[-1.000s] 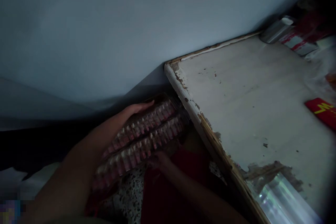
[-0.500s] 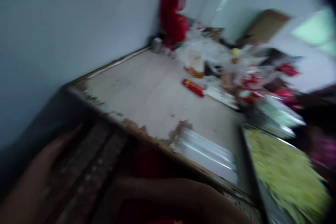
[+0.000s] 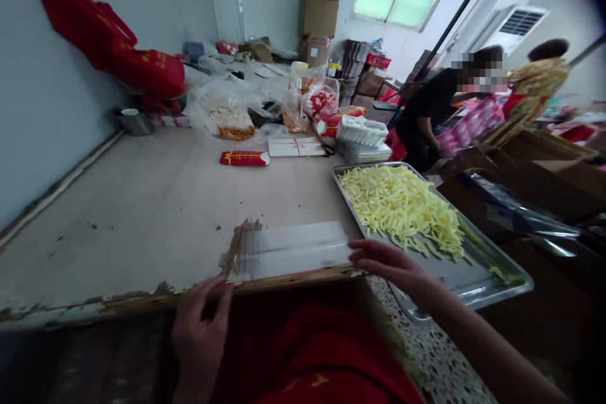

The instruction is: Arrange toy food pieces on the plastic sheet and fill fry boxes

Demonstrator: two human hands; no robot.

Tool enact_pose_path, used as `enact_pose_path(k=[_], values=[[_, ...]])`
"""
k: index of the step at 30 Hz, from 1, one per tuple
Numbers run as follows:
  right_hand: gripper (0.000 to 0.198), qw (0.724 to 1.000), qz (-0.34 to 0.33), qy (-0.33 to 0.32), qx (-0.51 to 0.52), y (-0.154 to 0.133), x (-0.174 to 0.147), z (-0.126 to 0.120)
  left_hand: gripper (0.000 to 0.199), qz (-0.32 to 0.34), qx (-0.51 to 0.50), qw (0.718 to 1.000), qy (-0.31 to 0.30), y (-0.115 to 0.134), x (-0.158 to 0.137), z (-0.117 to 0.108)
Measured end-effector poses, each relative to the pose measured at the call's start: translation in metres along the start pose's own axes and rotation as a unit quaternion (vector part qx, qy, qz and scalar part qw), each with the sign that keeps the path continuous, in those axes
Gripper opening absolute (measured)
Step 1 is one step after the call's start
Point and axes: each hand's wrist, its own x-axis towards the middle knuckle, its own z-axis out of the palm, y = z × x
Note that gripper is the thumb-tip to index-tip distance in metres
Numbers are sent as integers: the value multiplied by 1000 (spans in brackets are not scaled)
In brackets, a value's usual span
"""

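My left hand [image 3: 201, 322] rests at the worn front edge of the table [image 3: 156, 202], thumb and fingers apart with nothing between them. Opposite it, my right hand [image 3: 391, 265] reaches in with fingers stretched towards the right end of a clear plastic patch [image 3: 293, 246] lying flat at the edge. Whether those fingertips touch the patch is hard to tell. Beyond my right hand, a metal tray [image 3: 473, 293] carries a heap of pale yellow sticks that look like French fries [image 3: 402, 205]. A flat red packet with yellow print [image 3: 243, 158] lies farther back.
Behind the packet are a white strip with a red band [image 3: 296, 147], clear plastic bags [image 3: 231, 117] and white foam-like trays [image 3: 362, 130]. A metal cup [image 3: 136, 121] stands by the left wall under red bags [image 3: 113, 44]. Two people are at the right, beyond open cardboard boxes [image 3: 544, 183].
The view has swung right and steadied from a blur. Both my hands have come up from below the table edge to the two ends of the plastic patch.
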Motion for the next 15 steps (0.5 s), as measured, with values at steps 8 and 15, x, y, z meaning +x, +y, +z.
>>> enact_pose_path(k=[8, 15], values=[[58, 998, -30, 62, -12, 40, -35, -64, 90, 110, 140, 853, -490, 68, 119, 150], [54, 996, -10, 90, 24, 78, -39, -95, 50, 101, 230, 757, -603, 88, 122, 174]])
